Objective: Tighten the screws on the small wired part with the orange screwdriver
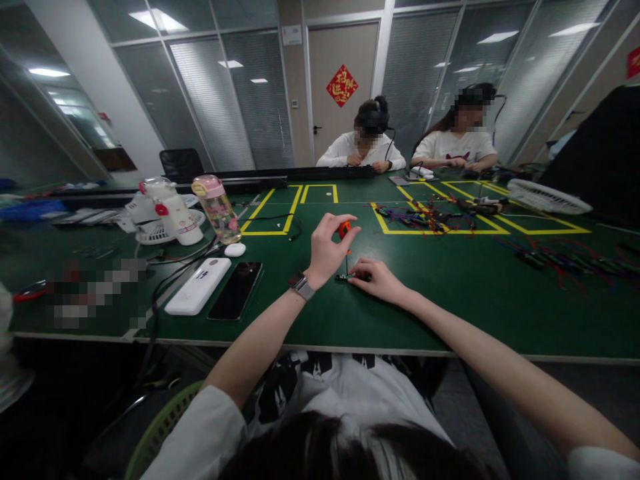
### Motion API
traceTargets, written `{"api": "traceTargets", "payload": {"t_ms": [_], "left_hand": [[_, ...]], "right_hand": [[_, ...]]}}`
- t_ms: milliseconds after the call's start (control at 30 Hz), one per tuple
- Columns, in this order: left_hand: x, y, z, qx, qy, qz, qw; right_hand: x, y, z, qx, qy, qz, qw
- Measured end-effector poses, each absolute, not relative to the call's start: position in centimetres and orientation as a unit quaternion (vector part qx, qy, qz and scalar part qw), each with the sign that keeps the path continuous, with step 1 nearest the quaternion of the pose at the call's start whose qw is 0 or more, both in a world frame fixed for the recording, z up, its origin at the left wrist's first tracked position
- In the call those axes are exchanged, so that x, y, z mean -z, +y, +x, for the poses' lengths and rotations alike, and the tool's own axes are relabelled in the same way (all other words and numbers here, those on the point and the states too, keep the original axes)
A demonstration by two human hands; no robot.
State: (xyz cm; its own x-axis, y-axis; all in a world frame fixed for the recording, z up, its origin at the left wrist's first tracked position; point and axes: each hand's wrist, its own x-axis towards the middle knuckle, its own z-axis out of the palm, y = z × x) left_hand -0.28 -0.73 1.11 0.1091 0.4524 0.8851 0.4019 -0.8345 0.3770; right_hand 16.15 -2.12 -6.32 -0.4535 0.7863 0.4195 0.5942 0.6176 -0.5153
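My left hand [327, 247], with a watch on its wrist, is closed around the orange and black handle of a screwdriver [345, 230]. The tool stands upright, its thin shaft pointing down at a small green circuit board [343, 277]. That board lies on the green table [310, 327]. From the right, my right hand [377, 280] rests low on the table, its fingertips pinching the board's right end. Whether the screwdriver's tip touches a screw is too small to tell.
Left of my hands lie a black phone [236, 291], a white power bank [199, 287] and a white earbud case [235, 250]. Behind them stands a pink-lidded bottle [217, 210]. Bundles of wired parts [430, 217] lie to the right. Two people sit across the table.
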Motion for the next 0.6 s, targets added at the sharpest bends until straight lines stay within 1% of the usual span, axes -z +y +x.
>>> {"api": "traceTargets", "payload": {"t_ms": [100,233,300,500,600], "left_hand": [[-1.2,-0.64,-0.46,-0.599,0.299,0.743,0.022],[-1.59,-0.49,-0.67,-0.556,0.273,0.777,0.111],[-1.78,-0.42,-0.72,-0.548,0.267,0.781,0.136],[-1.94,-0.25,-0.75,-0.559,0.296,0.77,0.077],[-1.96,0.0,-0.88,-0.56,0.306,0.766,0.07]], "right_hand": [[6.25,-2.19,16.14,-0.15,-0.84,-0.41,0.323],[6.26,-2.21,16.18,-0.156,-0.838,-0.413,0.321],[6.26,-2.21,16.18,-0.159,-0.838,-0.414,0.319],[6.18,-2.21,16.11,-0.156,-0.837,-0.415,0.321],[6.21,-2.19,16.11,-0.158,-0.836,-0.415,0.322]]}}
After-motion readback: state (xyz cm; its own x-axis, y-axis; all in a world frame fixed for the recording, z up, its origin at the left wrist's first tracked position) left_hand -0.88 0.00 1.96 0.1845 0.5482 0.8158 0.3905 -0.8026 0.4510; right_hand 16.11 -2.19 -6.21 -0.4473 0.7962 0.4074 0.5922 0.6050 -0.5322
